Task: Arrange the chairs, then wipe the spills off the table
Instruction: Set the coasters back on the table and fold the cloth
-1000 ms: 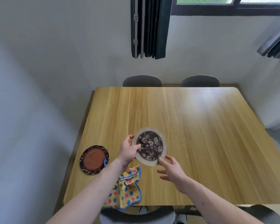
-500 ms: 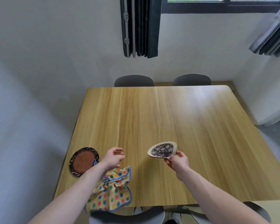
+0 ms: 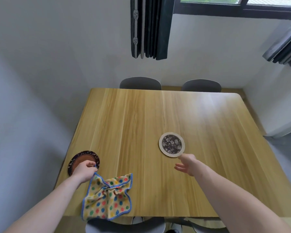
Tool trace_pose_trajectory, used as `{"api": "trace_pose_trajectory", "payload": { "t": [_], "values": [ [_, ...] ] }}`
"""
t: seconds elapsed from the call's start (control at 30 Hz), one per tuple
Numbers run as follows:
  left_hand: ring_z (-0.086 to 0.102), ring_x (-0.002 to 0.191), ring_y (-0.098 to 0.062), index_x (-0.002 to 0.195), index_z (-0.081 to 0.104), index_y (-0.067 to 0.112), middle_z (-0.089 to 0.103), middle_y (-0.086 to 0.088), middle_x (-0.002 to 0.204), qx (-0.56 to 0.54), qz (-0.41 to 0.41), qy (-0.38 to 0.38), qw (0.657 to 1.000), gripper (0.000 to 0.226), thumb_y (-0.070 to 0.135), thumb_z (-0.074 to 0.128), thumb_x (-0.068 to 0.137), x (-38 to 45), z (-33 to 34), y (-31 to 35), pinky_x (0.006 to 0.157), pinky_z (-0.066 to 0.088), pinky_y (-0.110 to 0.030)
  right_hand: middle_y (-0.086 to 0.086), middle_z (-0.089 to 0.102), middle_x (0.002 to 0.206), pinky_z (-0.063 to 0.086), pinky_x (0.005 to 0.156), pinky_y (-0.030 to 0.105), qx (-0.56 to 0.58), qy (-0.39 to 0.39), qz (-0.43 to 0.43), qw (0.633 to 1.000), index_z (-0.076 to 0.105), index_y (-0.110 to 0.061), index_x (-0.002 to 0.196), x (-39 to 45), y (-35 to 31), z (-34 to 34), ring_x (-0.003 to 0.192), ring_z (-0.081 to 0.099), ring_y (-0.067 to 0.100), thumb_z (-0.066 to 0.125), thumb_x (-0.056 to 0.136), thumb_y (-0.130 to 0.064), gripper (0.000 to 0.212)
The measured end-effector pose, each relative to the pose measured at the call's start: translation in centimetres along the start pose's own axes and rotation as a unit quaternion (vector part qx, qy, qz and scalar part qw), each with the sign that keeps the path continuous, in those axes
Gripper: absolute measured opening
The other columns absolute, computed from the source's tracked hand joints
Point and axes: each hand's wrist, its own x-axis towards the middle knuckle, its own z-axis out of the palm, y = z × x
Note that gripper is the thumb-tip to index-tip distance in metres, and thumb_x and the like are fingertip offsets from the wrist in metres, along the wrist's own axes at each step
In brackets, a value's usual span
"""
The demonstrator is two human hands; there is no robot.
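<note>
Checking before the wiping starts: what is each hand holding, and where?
Left hand pinches the dotted cloth by its corner; right hand holds nothing.

Home dining room. Wooden desk (image 3: pixel 141 123) fills the centre of the frame, with two grey chair backs (image 3: pixel 140 83) tucked in at its far edge, upper middle, and another chair back (image 3: pixel 124 227) at the bottom edge. Plain white walls; dark-framed window (image 3: pixel 233 12) at upper right with greenery outside, dark curtains (image 3: pixel 149 27) hanging at top centre and at far right. Household bits on the desk: two round coasters (image 3: pixel 171 144), one at lower left, one right of centre, and a polka-dot cloth (image 3: pixel 107 199) at the near edge.
</note>
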Motion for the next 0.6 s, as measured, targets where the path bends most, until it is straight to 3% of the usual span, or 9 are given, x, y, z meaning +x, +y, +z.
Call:
{"api": "trace_pose_trajectory", "payload": {
  "t": [0.17, 0.33, 0.6],
  "values": [
    [0.060, 0.111, -0.026, 0.123, 0.064, 0.018, 0.062, -0.005, 0.128, 0.049, -0.036, 0.012, 0.998, 0.036, 0.020, 0.071, 0.087, 0.4, -0.5, -2.5, 0.095, 0.049, -0.035, 0.007, 0.055, 0.122, 0.065, 0.076, 0.041, -0.129, -0.022, -0.007, 0.991, 0.024, -0.018, 0.158, -0.2, 4.9, 1.5, 0.091, 0.069, 0.022, 0.053, 0.098, -0.008, 0.067],
    [0.054, 0.122, -0.032, 0.131, 0.059, 0.014, 0.048, -0.014, 0.145, 0.059, -0.090, 0.042, 0.993, 0.048, 0.018, 0.070, 0.085, 1.4, -1.9, -4.4, 0.101, 0.044, -0.038, 0.007, 0.044, 0.154, 0.058, 0.064, 0.027, -0.339, -0.075, -0.110, 0.932, 0.026, -0.021, 0.157, -1.1, 7.3, 3.2, 0.084, 0.068, 0.017, 0.055, 0.094, -0.015, 0.069],
    [0.040, 0.138, -0.033, 0.139, 0.057, 0.025, 0.048, -0.007, 0.150, 0.025, -0.140, -0.042, 0.989, 0.062, 0.030, 0.071, 0.079, 4.6, -1.9, -6.6, 0.115, 0.035, -0.051, 0.003, 0.045, 0.154, 0.051, 0.066, 0.019, -0.394, -0.101, -0.168, 0.898, 0.032, -0.022, 0.155, -3.2, 7.8, 6.5, 0.089, 0.065, 0.007, 0.057, 0.097, -0.025, 0.063]
  ]
}}
